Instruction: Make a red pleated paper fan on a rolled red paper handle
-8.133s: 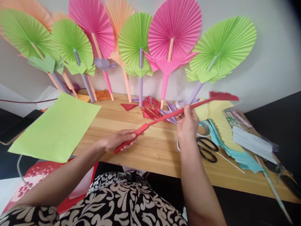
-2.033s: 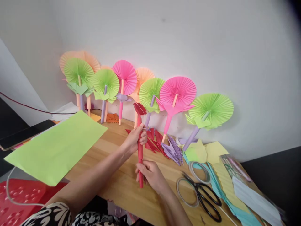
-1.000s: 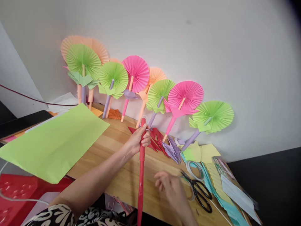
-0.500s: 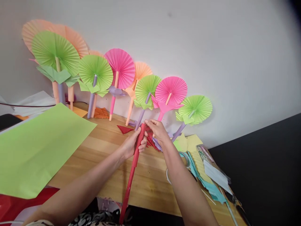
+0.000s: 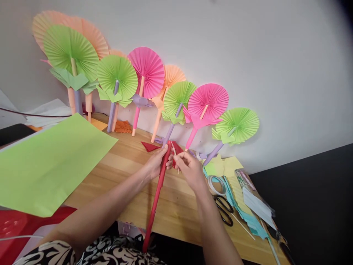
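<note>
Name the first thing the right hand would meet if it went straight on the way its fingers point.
The right hand, pinching a thin pale stick, points left at the red rolled-paper tube gripped by the left hand. It would likely meet that tube's top first, though depth is unclear.

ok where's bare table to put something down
Bare tabletop: between the green sheet and the red paper tube in the left hand, and at the front edge between tube and scissors. Crowded: the right end, with tape roll and paper stacks, and the back under the paper fans.
</note>
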A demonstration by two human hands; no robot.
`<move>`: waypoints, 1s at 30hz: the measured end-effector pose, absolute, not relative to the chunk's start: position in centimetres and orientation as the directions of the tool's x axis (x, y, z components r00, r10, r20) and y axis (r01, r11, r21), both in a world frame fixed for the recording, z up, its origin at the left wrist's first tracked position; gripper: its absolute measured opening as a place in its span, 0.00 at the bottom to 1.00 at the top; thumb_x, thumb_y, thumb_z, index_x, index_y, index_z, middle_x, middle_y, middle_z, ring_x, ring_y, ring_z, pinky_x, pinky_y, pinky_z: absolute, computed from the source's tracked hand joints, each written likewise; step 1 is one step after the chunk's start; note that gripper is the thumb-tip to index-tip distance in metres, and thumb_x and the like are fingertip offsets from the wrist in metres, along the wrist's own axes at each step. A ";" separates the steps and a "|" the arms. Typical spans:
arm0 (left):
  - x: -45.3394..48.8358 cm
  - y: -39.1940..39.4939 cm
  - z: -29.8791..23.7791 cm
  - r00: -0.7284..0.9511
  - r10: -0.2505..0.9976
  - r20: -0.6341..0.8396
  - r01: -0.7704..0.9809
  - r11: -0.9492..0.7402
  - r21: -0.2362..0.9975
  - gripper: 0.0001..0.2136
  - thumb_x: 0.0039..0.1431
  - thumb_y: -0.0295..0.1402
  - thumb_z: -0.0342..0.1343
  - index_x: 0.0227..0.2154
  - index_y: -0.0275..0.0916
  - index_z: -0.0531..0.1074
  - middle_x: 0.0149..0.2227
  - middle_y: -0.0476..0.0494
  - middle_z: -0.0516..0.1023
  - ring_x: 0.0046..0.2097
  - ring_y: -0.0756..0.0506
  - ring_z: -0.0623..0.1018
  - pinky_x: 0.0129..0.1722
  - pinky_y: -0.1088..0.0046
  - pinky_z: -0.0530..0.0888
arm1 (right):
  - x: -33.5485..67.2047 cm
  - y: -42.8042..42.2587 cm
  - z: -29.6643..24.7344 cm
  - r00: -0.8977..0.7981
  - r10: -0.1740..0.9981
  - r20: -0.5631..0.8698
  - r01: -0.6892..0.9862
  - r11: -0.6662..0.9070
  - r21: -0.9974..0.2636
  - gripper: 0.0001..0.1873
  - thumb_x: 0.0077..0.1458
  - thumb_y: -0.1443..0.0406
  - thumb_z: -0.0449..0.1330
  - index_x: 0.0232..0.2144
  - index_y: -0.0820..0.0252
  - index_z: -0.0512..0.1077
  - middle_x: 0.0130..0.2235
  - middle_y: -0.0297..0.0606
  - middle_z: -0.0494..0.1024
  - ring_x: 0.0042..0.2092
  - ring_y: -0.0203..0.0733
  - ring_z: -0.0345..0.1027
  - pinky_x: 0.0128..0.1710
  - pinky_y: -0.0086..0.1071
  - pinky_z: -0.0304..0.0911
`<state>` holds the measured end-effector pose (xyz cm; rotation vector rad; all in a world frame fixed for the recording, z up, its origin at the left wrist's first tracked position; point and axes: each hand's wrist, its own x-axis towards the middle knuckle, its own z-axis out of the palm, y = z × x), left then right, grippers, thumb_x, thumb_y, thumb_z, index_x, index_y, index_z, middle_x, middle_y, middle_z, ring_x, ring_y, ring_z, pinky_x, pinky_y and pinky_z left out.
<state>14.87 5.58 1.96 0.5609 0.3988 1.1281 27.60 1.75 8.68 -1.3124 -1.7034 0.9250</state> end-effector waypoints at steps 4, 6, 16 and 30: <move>15.0 5.4 2.1 0.322 0.945 -0.061 -0.741 0.292 0.604 0.19 0.56 0.49 0.60 0.34 0.34 0.71 0.20 0.54 0.65 0.17 0.55 0.63 0.16 0.80 0.63 | 27.2 -0.5 5.8 -0.140 0.985 0.098 0.412 0.148 -0.899 0.11 0.57 0.57 0.58 0.30 0.57 0.72 0.23 0.31 0.72 0.26 0.35 0.65 0.27 0.28 0.61; 15.0 5.4 2.2 0.324 0.944 -0.067 -0.752 0.300 0.587 0.19 0.55 0.48 0.61 0.34 0.34 0.71 0.20 0.54 0.65 0.18 0.55 0.63 0.17 0.81 0.63 | 27.2 -1.4 5.0 -0.119 0.987 0.108 0.432 0.150 -0.889 0.11 0.57 0.56 0.57 0.31 0.57 0.72 0.22 0.30 0.71 0.26 0.36 0.65 0.28 0.29 0.61; 14.7 5.9 1.6 0.382 0.924 -0.008 -0.764 0.321 0.560 0.19 0.58 0.48 0.58 0.38 0.35 0.71 0.21 0.54 0.64 0.19 0.54 0.63 0.19 0.80 0.64 | 26.7 -4.4 3.9 -0.130 0.983 0.127 0.547 0.178 -0.818 0.10 0.58 0.59 0.56 0.26 0.55 0.70 0.20 0.29 0.70 0.23 0.36 0.63 0.27 0.30 0.56; 14.9 5.1 2.0 0.520 0.854 -0.021 -0.678 0.427 0.598 0.20 0.66 0.48 0.46 0.40 0.34 0.72 0.21 0.52 0.65 0.19 0.53 0.65 0.19 0.78 0.68 | 30.2 2.3 5.7 0.025 0.932 0.361 0.557 0.287 -0.779 0.17 0.61 0.53 0.53 0.40 0.57 0.75 0.42 0.42 0.81 0.42 0.46 0.72 0.43 0.36 0.64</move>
